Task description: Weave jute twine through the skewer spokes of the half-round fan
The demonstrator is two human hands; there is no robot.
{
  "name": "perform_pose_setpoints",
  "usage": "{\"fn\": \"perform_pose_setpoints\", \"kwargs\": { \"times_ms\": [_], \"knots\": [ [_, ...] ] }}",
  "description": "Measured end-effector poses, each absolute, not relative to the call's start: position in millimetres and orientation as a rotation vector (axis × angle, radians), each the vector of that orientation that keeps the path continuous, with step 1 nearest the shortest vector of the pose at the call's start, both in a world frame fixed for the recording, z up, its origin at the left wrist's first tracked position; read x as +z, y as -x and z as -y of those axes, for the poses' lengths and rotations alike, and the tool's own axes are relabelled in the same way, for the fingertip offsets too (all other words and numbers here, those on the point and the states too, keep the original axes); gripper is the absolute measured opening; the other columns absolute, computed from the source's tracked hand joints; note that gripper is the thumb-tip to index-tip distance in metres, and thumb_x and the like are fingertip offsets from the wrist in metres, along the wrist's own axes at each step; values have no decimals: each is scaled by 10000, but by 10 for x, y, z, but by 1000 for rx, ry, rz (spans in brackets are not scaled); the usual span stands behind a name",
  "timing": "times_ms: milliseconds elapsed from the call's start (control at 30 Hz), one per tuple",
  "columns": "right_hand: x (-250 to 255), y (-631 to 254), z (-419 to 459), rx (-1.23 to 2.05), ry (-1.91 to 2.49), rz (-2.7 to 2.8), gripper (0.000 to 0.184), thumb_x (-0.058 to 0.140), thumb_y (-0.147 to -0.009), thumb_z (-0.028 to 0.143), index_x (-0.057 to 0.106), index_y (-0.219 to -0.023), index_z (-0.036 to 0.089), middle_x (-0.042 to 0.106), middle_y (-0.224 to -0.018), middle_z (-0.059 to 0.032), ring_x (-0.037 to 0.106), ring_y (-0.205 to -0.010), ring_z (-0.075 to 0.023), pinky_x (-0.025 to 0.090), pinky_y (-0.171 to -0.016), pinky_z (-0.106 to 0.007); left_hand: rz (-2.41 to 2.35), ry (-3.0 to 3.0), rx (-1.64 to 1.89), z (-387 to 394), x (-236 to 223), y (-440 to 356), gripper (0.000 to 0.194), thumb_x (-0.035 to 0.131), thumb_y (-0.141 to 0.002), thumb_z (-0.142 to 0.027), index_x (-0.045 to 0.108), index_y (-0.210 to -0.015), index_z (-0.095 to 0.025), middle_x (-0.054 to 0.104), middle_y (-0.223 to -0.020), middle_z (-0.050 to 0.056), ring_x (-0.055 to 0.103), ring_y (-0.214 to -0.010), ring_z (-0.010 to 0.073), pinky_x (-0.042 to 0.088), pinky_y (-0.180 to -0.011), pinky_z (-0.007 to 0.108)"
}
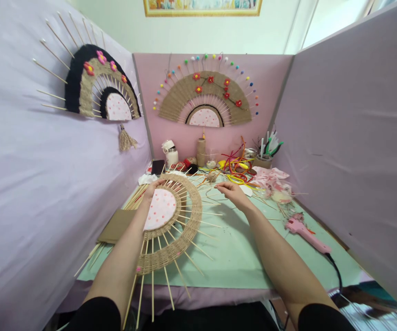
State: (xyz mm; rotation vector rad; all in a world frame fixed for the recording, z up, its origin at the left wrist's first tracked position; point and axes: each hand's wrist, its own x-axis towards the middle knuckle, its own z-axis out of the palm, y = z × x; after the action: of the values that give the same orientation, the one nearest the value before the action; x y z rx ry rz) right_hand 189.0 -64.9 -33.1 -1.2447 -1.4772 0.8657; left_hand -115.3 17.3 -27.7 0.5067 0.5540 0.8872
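My left hand grips the upper left part of a half-round woven fan, its fingers partly hidden behind it. The fan has a white centre with pink dots, bands of woven jute twine, and thin bamboo sticks that fan outward past the weave. Two small pink spots show on the outer band. To the right of the fan, my right hand is raised over the table, thumb and fingers pinched together. A thin tan strand, apparently jute twine, runs from these fingertips toward the fan's edge. Behind lies a small twine ball.
A pink glue gun with a black cord lies at the right. Brown cardboard and loose sticks lie at the left. Pipe cleaners, a twine spool and a tool pot stand behind. Finished fans hang on the partitions.
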Motion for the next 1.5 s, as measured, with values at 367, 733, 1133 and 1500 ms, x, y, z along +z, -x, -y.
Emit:
{"fn": "perform_pose_setpoints", "kwargs": {
  "times_ms": [367, 733, 1133, 1500],
  "knots": [
    [-324, -1888, 653, 813, 1166, 1452, 277, 609, -700, 419, 679, -829, 184, 535, -652, -9, 427, -601, -128, 321, -538, -256, -549, -476, 962, -155, -249, 1123, 412, 396, -802, -157, 550, -1171, -59, 705, -907, 135, 670, -855, 270, 506, -841, 421],
    [-423, -1805, 579, 1237, 937, 1211, 281, 656, -633, 306, 681, -883, 181, 480, -589, 36, 316, -488, -59, 225, -467, -223, -445, -510, 1137, -36, -297, 892, 387, 473, -756, -259, 612, -1059, -61, 707, -831, 132, 676, -796, 288, 518, -781, 446],
    [-384, -1918, 637, 1392, 996, 1389, 255, 723, -593, 341, 693, -763, 153, 572, -587, 21, 306, -444, -39, 209, -449, -214, -404, -434, 1099, 157, -277, 677, 352, 473, -740, -253, 634, -989, -63, 699, -905, 150, 661, -873, 284, 508, -799, 416],
    [-325, -1985, 711, 1374, 1078, 1540, 240, 711, -569, 305, 703, -750, 149, 614, -623, -10, 479, -541, -99, 340, -515, -227, -527, -568, 776, 178, -296, 752, 204, 495, -832, -175, 615, -984, -111, 706, -836, 123, 676, -822, 256, 527, -773, 395]
  ]
}}
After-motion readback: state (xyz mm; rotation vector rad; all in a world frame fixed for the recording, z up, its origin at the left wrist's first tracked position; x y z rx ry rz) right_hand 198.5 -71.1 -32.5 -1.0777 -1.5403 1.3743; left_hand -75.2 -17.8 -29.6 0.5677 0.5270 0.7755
